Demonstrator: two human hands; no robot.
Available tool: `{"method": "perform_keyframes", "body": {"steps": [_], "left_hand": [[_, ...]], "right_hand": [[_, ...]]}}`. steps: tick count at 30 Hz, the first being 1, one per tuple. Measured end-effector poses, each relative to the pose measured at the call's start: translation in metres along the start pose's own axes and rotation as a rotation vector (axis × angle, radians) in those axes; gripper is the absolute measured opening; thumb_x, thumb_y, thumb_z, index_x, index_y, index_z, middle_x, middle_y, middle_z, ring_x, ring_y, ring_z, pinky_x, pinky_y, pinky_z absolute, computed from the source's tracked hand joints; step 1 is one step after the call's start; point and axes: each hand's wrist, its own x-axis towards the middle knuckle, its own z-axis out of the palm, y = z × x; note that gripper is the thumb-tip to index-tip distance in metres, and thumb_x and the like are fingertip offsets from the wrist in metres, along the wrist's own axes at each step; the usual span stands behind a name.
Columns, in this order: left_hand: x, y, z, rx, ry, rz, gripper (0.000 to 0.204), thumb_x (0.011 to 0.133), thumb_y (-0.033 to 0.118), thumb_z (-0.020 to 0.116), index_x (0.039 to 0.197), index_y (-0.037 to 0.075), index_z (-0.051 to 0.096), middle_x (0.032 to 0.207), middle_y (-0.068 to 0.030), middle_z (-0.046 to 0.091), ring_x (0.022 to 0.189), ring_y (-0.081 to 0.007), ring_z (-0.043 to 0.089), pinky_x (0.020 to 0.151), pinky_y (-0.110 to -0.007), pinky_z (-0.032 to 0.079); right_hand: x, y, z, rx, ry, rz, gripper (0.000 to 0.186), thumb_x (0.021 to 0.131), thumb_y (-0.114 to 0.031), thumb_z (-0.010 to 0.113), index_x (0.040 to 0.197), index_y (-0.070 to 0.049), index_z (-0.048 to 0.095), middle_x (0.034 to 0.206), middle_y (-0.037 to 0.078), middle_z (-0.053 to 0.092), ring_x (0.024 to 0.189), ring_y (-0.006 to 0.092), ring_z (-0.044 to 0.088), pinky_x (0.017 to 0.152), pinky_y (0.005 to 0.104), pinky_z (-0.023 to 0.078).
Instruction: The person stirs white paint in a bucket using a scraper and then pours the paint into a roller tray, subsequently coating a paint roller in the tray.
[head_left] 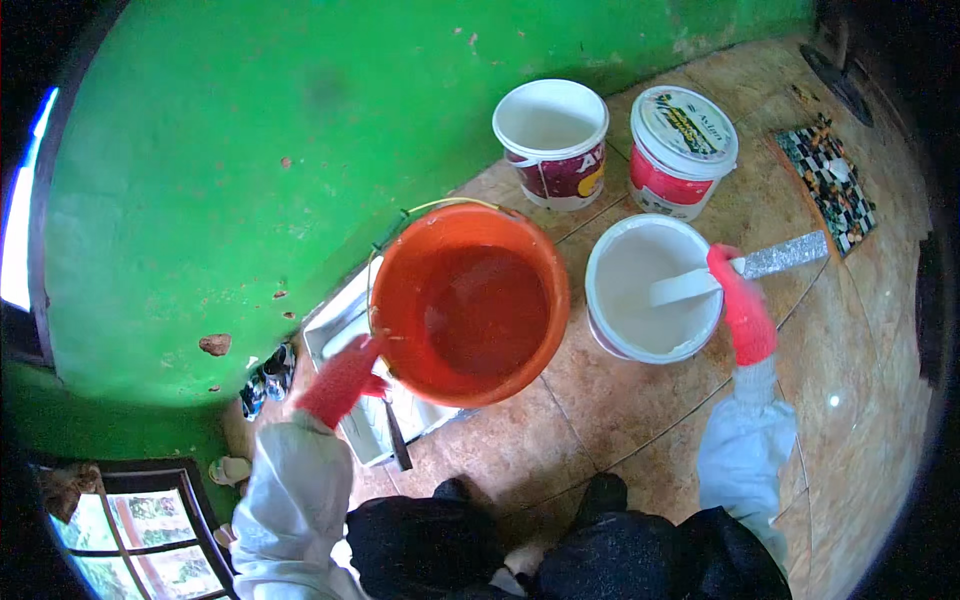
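Observation:
My right hand [748, 315], in a red knitted glove, is closed round the middle of a long flat stick [785, 258]. One end, coated white, reaches over a white bucket [597, 318] with white paint [640, 262] inside; the other end, grey and speckled, sticks out to the right. I cannot tell whether the tip touches the paint. My left hand [343, 382], also in a red glove, is at the near left rim of a large orange bucket [545, 350]. Its fingers lie over the rim and the thumb is outside. Dark reddish-looking liquid seems to fill the bucket's bottom.
Behind stand an open white-and-maroon bucket [560, 180] and a lidded white-and-red bucket [668, 190]. A white tray [365, 435] with a dark-handled tool [398, 440] lies partly under the orange bucket. A green wall [250, 130] borders the tiled floor; a checkered mat [840, 205] lies at right.

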Motion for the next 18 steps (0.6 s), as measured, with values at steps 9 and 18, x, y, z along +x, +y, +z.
{"method": "perform_keyframes", "body": {"steps": [9, 18], "left_hand": [[-0.015, -0.032, 0.067, -0.845, 0.095, 0.216, 0.041, 0.083, 0.010, 0.051, 0.119, 0.006, 0.033, 0.112, -0.0171, 0.051, 0.080, -0.0326, 0.063, 0.056, -0.040, 0.058], [-0.016, -0.029, 0.118, -0.487, 0.272, 0.084, 0.062, 0.080, 0.027, 0.053, 0.126, 0.000, 0.021, 0.101, -0.0231, 0.056, 0.086, -0.0364, 0.059, 0.074, -0.044, 0.047]], "right_hand": [[-0.040, -0.031, 0.020, -0.258, 0.013, 0.078, 0.027, 0.081, -0.029, 0.065, 0.099, -0.010, 0.059, 0.085, 0.001, 0.060, 0.074, 0.0132, 0.055, 0.064, 0.0300, 0.046], [-0.044, 0.062, -0.039, 0.002, 0.128, -0.009, 0.036, 0.078, -0.030, 0.068, 0.105, -0.008, 0.057, 0.095, 0.005, 0.059, 0.084, 0.0159, 0.056, 0.071, 0.0298, 0.046]]}}
